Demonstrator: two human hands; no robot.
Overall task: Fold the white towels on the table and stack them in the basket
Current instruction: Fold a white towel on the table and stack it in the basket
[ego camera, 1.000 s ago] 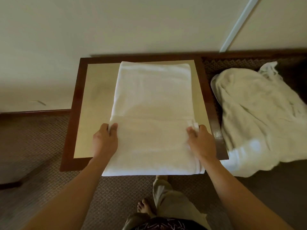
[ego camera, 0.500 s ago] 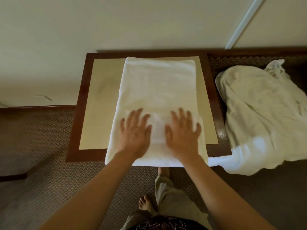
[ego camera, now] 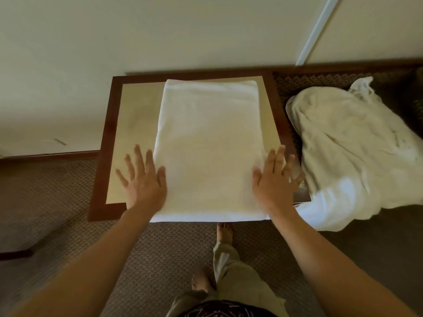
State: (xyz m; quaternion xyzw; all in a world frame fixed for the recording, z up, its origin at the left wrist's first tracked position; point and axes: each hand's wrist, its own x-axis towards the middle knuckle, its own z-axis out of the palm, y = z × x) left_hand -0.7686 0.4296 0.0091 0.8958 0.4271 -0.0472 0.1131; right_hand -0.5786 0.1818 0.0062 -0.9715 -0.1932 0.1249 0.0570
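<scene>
Folded white terry towel (ego camera: 209, 147) lies mid-frame on the dark-wood-framed beige table (ego camera: 135, 124). Left hand (ego camera: 143, 179) and right hand (ego camera: 273, 179) flat, fingers spread, at its side edges. Crumpled white cloth pile (ego camera: 352, 152) at right.

No readable text, label, brand, number or sign shows anywhere in the head view

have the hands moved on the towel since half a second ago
Yes. The left hand and right hand slid apart from the towel middle to its side edges.
</scene>
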